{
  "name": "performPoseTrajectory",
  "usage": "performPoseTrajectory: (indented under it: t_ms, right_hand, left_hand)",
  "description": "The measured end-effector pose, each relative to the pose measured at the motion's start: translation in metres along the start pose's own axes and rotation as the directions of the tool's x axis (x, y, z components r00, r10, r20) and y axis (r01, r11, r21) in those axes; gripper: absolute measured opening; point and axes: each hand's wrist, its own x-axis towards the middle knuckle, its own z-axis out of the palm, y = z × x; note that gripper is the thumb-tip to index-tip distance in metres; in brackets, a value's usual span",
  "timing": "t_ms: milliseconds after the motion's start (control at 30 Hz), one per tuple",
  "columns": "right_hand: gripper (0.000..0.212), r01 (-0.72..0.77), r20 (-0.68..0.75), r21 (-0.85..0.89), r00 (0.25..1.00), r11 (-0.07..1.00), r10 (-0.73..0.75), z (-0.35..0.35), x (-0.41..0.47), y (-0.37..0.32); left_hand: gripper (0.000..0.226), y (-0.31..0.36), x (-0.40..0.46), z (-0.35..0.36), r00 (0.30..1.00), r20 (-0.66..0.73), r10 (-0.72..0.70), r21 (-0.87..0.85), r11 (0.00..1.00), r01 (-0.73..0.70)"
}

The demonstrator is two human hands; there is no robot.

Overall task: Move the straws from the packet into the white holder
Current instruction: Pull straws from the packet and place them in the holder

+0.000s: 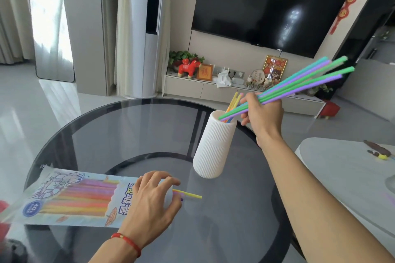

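1. Locate the packet (70,198) at the near left of the round glass table (132,130). It lies flat with its open end pointing right. Pink, orange, yellow and purple straws remain inside; the printed film blurs them, so you cannot count them.
2. Check your left hand (149,205). It rests on the open end of the packet with fingers loosely curled and partly spread, pressing the film down and pinching nothing that can be seen. One yellow straw (189,194) pokes out to the right past the fingertips, with a purple tip just beside it.
3. Keep that hand down on the film so the packet does not slide when you make the next draw.
4. Find the white holder (213,145), one ribbed vase, standing right of the table's centre. About three yellow, orange and pink straws (234,100) already stand in it.
5. Check your right hand (261,111), just right of the holder's rim. It is pinched on a bundle of green and purple straws (299,85), about three of each, tilted up to the far right, with the lower tips at the mouth.
6. Raise the far ends towards upright before you release, judging from the steep slant. Let the tips clear the rim together, or one may catch and tip the holder.
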Motion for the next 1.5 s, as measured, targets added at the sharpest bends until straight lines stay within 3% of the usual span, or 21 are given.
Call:
performPoseTrajectory:
  t_ms: [167, 433, 500, 567, 633, 733, 800, 900, 1033, 1133, 1233, 1300, 1400, 1500]
  right_hand:
    - [0.033, 0.071, 0.179, -0.277, 0.984, 0.958, -0.021, 0.010, 0.003, -0.005]
    - [0.039, 0.165, 0.227, -0.322, 0.969, 0.932, -0.093, 0.007, 0.005, -0.020]
    - [0.030, 0.262, 0.135, -0.335, 0.964, 0.905, -0.229, 0.005, 0.005, -0.021]
    - [0.020, 0.413, 0.043, -0.346, 0.904, 0.843, -0.425, 0.003, 0.004, -0.020]
    - [0.023, 0.523, 0.130, -0.376, 0.847, 0.765, -0.515, 0.005, 0.002, -0.017]
    - [0.040, 0.496, 0.432, -0.416, 0.845, 0.762, -0.314, 0.010, -0.001, -0.009]
    - [0.044, 0.460, 0.484, -0.401, 0.840, 0.792, -0.243, 0.009, -0.002, -0.007]
    - [0.040, 0.482, 0.342, -0.300, 0.860, 0.823, -0.379, -0.001, -0.002, -0.017]
    - [0.033, 0.505, 0.079, -0.107, 0.863, 0.857, -0.499, -0.019, -0.018, -0.017]
    - [0.033, 0.527, 0.104, -0.021, 0.846, 0.849, -0.523, -0.031, -0.051, 0.004]
    - [0.035, 0.417, 0.327, -0.092, 0.870, 0.904, -0.368, -0.032, -0.085, 0.043]
    - [0.038, 0.252, 0.461, -0.238, 0.879, 0.938, -0.119, -0.026, -0.103, 0.072]
    - [0.047, 0.030, 0.564, -0.437, 0.788, 0.899, 0.248, -0.016, -0.128, 0.104]
    - [0.053, -0.033, 0.562, -0.435, 0.771, 0.900, 0.300, -0.003, -0.147, 0.119]
  left_hand:
    - [0.020, 0.000, 0.001, 0.001, 1.000, 0.016, -0.020, 0.011, 1.000, 0.020]
    - [0.022, 0.002, 0.002, -0.001, 0.999, 0.026, -0.035, 0.036, 0.999, 0.034]
    - [0.024, 0.002, 0.002, -0.001, 0.999, 0.031, -0.039, 0.040, 0.998, 0.038]
    - [0.025, 0.002, 0.003, -0.002, 0.999, 0.031, -0.040, 0.038, 0.999, 0.039]
    - [0.025, 0.002, 0.003, -0.002, 0.999, 0.027, -0.039, 0.034, 0.999, 0.038]
    - [0.026, 0.005, 0.003, -0.005, 0.999, 0.033, -0.035, 0.032, 0.999, 0.034]
    - [0.030, 0.005, 0.003, -0.009, 0.999, 0.046, -0.009, 0.059, 0.998, 0.006]
    - [0.048, -0.001, 0.002, -0.017, 0.993, 0.114, 0.039, 0.207, 0.976, -0.062]
    - [0.099, -0.018, 0.000, -0.022, 0.959, 0.283, 0.006, 0.397, 0.910, -0.122]
    - [0.131, -0.029, -0.002, -0.022, 0.892, 0.450, -0.044, 0.454, 0.871, -0.186]
    - [0.141, -0.033, 0.002, -0.019, 0.862, 0.501, -0.080, 0.459, 0.869, -0.186]
    - [0.140, -0.028, 0.007, -0.020, 0.884, 0.465, -0.046, 0.465, 0.862, -0.199]
    - [0.133, -0.022, 0.009, -0.020, 0.918, 0.397, 0.012, 0.480, 0.849, -0.219]
    - [0.120, -0.022, 0.009, -0.017, 0.946, 0.317, 0.068, 0.469, 0.856, -0.218]
